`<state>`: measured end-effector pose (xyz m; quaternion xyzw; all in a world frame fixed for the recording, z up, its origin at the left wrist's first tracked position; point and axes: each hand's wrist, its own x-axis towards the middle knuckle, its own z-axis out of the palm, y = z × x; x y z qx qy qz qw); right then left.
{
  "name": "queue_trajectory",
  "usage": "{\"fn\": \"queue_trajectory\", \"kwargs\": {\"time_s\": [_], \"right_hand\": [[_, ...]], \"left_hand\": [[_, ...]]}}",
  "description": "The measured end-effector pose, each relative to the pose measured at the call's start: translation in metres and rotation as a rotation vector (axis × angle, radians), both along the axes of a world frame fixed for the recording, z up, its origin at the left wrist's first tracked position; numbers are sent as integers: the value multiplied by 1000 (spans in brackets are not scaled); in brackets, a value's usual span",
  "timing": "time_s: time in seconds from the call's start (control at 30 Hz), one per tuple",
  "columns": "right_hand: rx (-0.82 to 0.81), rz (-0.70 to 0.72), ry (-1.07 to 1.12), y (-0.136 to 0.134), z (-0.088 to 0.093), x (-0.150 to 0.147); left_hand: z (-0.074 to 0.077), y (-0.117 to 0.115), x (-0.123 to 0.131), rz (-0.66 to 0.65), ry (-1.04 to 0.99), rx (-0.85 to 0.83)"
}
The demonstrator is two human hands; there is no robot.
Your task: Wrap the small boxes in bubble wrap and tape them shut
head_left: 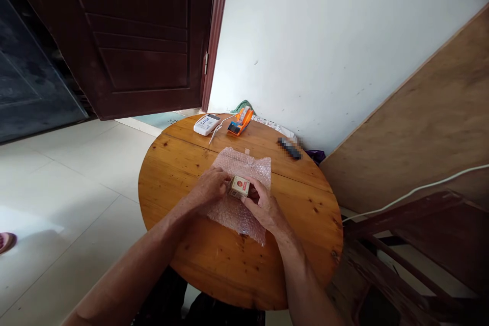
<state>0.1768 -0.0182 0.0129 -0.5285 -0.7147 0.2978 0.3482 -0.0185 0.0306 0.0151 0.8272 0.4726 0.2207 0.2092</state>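
Note:
A small beige box (240, 186) with a red round mark and red print on top sits over a sheet of pinkish bubble wrap (237, 219) on the round wooden table (305, 244). My left hand (213, 184) is closed at the box's left side, its fingertips bent against the box edge. From the right, my right hand (263, 205) grips the box between thumb and fingers. The fingers hide parts of the box's sides.
Toward the table's back stand a white device (207, 125) with a cable and an orange tape dispenser (240, 121). A dark blurred object (289, 148) lies at the back right. Beyond are a white wall, a dark red door and a wooden chair at right.

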Motion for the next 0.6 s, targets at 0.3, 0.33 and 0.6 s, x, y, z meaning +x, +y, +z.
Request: {"fn": "queue_trajectory", "kwargs": {"time_s": [0.3,0.33,0.6], "right_hand": [[-4,1,17,-1,0,0],[-3,-3,13,-1,0,0],[50,-43,-33,-1,-6,1]], "left_hand": [[43,-54,-28,-205,271,120],[45,-62,-31,-218,324,133],[20,-71,-26,-277,417,249]]}}
